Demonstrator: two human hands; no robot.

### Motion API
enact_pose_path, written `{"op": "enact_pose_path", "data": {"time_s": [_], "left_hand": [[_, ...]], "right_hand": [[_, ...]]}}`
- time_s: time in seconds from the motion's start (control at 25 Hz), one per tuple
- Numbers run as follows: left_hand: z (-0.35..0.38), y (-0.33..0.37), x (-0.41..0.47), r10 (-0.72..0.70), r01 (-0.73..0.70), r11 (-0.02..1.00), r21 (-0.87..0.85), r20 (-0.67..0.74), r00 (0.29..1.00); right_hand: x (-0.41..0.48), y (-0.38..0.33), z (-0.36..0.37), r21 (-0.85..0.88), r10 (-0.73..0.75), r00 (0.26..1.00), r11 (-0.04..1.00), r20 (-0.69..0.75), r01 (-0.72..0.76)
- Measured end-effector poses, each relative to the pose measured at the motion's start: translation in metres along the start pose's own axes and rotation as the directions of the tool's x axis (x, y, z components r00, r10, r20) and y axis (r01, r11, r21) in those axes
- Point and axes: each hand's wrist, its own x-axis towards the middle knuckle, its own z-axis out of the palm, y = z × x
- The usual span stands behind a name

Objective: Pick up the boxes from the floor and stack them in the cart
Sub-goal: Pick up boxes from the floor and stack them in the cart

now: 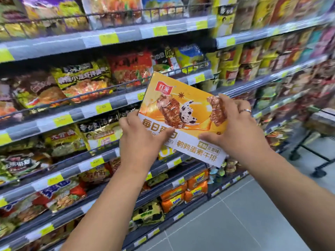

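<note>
One orange box [183, 113] held in air before shelves [116, 104], gripped at both sides: left hand [141, 140] and right hand [235, 129] curled round edges, thumbs pressed on printed face. Two-sided hold probably chosen for steady carry to cart [317, 172], well apart at right.
</note>
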Motion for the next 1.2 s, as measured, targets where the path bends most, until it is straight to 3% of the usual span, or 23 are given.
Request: {"op": "enact_pose_path", "data": {"time_s": [0.2,0.48,0.72,1.2], "left_hand": [[0.046,0.024,0.037,0.132,-0.120,0.986,-0.116,0.094,0.987],[0.134,0.092,0.048,0.320,-0.266,0.933,-0.241,0.224,0.921],[0.242,0.188,0.037,0.396,-0.298,0.896,-0.330,0.287,0.872],[0.437,0.378,0.037,0.456,-0.337,0.878,-0.339,0.383,0.804]], "right_hand": [[0.017,0.023,-0.014,-0.057,0.171,0.982,0.983,-0.084,-0.176],[0.026,0.102,-0.036,-0.082,0.387,0.901,0.909,-0.197,-0.408],[0.047,0.218,-0.076,-0.127,0.472,0.844,0.848,-0.255,-0.514],[0.131,0.452,-0.143,-0.125,0.539,0.783,0.794,-0.310,-0.595]]}}
